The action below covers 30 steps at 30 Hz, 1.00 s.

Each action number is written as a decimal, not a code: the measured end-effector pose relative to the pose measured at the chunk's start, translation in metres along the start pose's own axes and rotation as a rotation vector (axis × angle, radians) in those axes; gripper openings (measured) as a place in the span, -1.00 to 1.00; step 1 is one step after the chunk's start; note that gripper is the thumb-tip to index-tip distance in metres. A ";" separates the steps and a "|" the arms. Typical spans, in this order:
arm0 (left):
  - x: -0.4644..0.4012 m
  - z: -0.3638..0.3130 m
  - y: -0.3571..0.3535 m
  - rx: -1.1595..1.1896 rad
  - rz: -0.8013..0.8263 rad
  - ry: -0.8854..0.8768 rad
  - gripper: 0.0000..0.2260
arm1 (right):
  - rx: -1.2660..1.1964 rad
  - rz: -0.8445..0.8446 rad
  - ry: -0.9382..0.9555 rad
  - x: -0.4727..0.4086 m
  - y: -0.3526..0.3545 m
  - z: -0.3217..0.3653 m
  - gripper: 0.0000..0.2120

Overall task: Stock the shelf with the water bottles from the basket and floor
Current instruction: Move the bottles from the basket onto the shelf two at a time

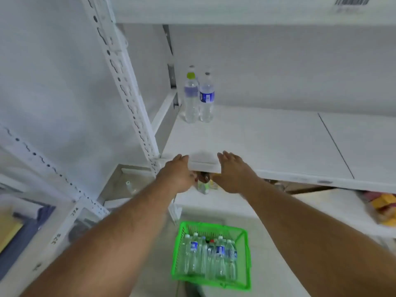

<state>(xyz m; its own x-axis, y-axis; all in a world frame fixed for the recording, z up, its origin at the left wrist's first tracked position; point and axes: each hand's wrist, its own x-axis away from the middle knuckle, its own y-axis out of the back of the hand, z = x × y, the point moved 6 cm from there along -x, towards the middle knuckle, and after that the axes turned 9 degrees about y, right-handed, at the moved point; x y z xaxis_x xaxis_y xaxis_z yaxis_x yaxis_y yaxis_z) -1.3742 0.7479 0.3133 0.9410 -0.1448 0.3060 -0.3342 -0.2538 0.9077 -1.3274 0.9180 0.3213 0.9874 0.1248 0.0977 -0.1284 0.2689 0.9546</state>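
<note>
both hands, left hand [179, 175] and right hand [232, 173], rest loose-fingered on the white metal shelf [267, 142] edge, holding nothing; best reach down to the clear plastic water bottles [211, 257] in the green wire basket [246, 260], gripping mid-body.

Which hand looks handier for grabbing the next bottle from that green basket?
Probably the right hand: the green basket lies below the right forearm. Both hands, left hand too, are at the shelf edge holding nothing.
</note>
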 end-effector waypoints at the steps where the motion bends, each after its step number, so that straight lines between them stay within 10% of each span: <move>1: 0.011 0.000 -0.014 -0.004 0.016 -0.004 -0.36 | -0.005 0.005 0.007 0.015 -0.011 -0.001 -0.24; 30: -0.012 0.106 -0.381 0.382 0.650 0.343 -0.40 | -0.486 0.436 -0.703 0.099 -0.347 -0.135 -0.30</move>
<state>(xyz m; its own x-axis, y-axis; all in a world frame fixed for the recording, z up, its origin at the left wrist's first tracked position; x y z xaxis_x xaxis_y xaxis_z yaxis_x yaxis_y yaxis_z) -1.2640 0.7449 -0.0669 0.4969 -0.0903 0.8631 -0.7546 -0.5362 0.3783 -1.1977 0.9659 -0.0378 0.6532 -0.2516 0.7142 -0.3660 0.7208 0.5887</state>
